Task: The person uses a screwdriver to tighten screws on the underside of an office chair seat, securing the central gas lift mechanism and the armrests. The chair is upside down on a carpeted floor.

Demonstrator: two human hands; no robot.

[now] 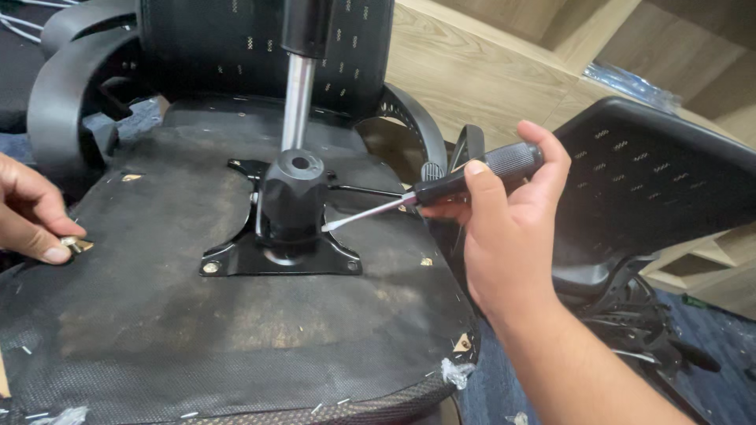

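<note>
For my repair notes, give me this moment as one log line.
right hand: holds black-handled screwdriver | tip: at black metal mounting plate | left hand: pinches small brass fastener | upturned black chair seat

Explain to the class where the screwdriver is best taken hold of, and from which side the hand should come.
Grip the screwdriver by its black ribbed handle, coming from the right. The handle is thick and textured for the fingers, and it points away from the chair base, while the thin bare shaft ends at the black mounting plate. The right hand already wraps it this way.
</note>
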